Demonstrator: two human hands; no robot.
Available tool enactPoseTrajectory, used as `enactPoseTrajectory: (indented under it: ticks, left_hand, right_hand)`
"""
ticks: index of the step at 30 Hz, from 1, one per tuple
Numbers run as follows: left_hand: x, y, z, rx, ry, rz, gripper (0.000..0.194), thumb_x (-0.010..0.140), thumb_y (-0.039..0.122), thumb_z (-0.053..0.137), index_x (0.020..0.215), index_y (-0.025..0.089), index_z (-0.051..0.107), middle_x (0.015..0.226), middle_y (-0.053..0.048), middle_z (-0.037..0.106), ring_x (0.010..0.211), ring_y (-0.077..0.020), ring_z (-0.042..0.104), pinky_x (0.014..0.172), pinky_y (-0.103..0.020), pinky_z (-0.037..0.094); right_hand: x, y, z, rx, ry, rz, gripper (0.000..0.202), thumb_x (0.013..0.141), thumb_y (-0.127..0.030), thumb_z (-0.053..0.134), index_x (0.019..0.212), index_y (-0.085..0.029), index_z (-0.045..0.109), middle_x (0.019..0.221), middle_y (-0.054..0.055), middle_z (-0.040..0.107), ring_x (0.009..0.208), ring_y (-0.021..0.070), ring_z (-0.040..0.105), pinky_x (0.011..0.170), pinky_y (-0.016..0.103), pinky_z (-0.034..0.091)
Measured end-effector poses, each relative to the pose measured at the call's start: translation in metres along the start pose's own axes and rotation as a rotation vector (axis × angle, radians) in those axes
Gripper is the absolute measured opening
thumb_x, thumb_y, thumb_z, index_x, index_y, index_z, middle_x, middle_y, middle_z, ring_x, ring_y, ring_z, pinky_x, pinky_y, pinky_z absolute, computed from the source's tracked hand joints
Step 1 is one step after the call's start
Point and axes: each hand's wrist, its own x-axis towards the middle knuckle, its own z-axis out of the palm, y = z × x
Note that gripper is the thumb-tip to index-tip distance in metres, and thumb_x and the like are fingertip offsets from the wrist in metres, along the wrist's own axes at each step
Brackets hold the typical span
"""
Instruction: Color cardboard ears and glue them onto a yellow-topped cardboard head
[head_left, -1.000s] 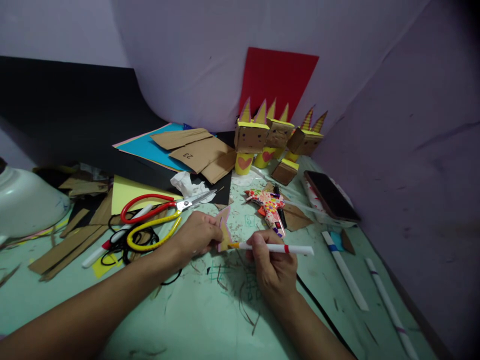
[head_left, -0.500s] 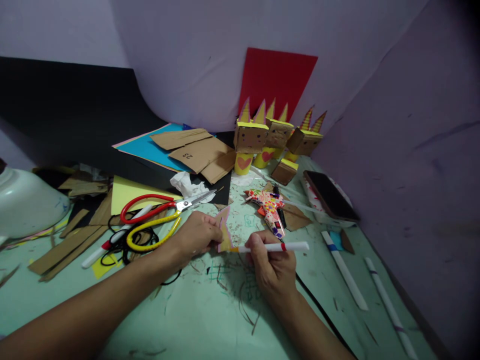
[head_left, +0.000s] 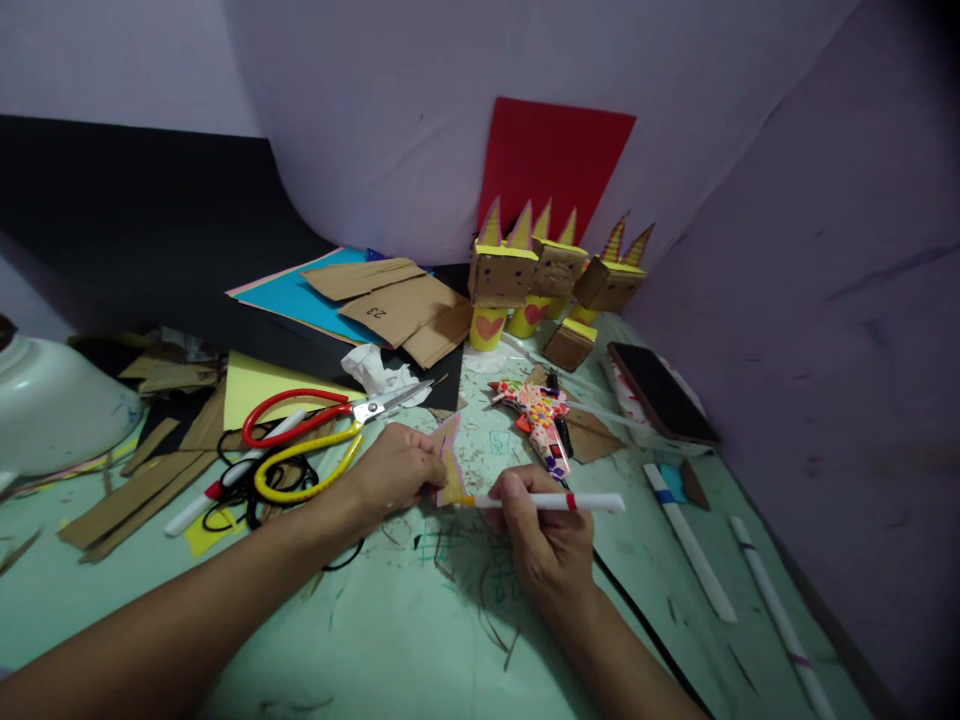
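Note:
My left hand [head_left: 401,465] is closed on the left side of a small pointed cardboard piece [head_left: 451,478] with a pink-purple outline, holding it on the green table. In my right hand [head_left: 544,525] is a white marker [head_left: 592,502] with a red band, gripped like a pen. Its orange-yellow tip meets the lower right part of the cardboard piece. Scissors [head_left: 311,440] with one red and one yellow handle lie open beside my left hand. Beyond my right hand lies a flower-patterned glue gun [head_left: 534,405].
Several cardboard figures [head_left: 504,275] with pointed ears stand at the back. A phone [head_left: 664,390] rests on a container at the right, near more markers [head_left: 688,545]. Cardboard strips [head_left: 142,500] and a white bottle [head_left: 64,405] are at the left; crumpled tissue [head_left: 379,370] lies behind the scissors.
My right hand and the marker have shifted very slightly right and down, with the tip still at the cardboard piece. My left hand keeps its place.

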Motion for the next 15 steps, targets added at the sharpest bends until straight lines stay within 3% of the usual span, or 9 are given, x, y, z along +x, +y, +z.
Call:
enactPoseTrajectory:
  ticks: [15]
  left_hand:
    - [-0.0014,0.0016,0.0012,0.007,0.017,-0.008,0.016,0.051,0.01,0.049,0.036,0.015,0.047,0.029,0.007,0.035,0.029,-0.0036,0.023,0.034,-0.022,0.01]
  right_hand:
    - [0.0017,-0.001,-0.0002,-0.033,-0.01,-0.007,0.026,0.087,-0.027,0.048,0.064,-0.018,0.056,0.049,-0.003,0.048,0.042,0.0089,0.042,0.04,0.021,0.03]
